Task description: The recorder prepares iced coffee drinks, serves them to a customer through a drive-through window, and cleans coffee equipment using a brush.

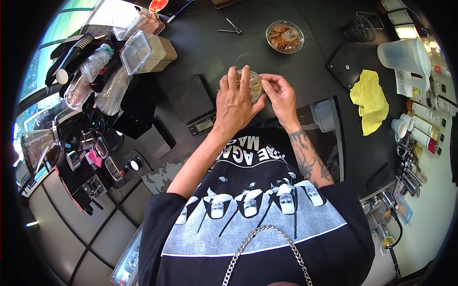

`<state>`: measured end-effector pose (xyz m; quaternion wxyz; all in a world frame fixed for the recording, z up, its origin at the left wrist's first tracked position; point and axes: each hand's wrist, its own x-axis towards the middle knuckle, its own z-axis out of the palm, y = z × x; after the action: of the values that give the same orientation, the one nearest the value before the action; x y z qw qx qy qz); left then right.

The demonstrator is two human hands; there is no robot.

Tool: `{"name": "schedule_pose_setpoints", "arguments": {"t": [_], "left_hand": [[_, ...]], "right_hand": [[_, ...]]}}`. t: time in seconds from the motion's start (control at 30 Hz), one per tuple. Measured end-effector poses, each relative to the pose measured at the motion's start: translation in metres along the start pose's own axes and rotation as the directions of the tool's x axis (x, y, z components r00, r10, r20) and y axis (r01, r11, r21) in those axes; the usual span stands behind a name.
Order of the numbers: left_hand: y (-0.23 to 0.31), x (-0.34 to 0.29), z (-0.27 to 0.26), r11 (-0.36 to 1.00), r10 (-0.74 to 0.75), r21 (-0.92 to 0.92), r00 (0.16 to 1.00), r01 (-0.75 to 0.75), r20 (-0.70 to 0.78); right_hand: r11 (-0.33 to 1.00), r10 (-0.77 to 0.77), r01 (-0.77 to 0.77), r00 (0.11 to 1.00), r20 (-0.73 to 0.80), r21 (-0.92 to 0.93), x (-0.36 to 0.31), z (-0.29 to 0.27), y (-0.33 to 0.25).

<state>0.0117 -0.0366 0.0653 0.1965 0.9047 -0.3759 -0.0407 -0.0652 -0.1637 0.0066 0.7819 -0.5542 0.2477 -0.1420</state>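
Observation:
In front of me on the dark counter stands a clear plastic cup (pixel 255 87) with ice in it, partly covered by my hands. My left hand (pixel 234 101) lies over its top, fingers across the rim and thumb along the near side. At the right edge of the cup my right hand (pixel 281 95) is closed, thumb and fingertips pinching the rim. Whether a lid sits on the cup cannot be made out. A second clear cup (pixel 285 37) of brown iced drink stands farther off to the right, apart from both hands.
A black scale (pixel 202 125) lies left of my hands, and metal tongs (pixel 232 26) lie beyond. Plastic containers (pixel 136 52) and stacked clear cups (pixel 113 90) crowd the left. On the right are a yellow cloth (pixel 369 101), a translucent pitcher (pixel 405 56) and several bottles (pixel 424 119).

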Motion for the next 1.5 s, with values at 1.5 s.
{"name": "schedule_pose_setpoints", "arguments": {"t": [1.5], "left_hand": [[-0.196,-0.049,-0.208,0.673,-0.672,-0.111,0.542,0.731,-0.505]], "right_hand": [[0.914,-0.083,0.006,0.982,-0.172,-0.405,0.036,-0.065,-0.019]]}}
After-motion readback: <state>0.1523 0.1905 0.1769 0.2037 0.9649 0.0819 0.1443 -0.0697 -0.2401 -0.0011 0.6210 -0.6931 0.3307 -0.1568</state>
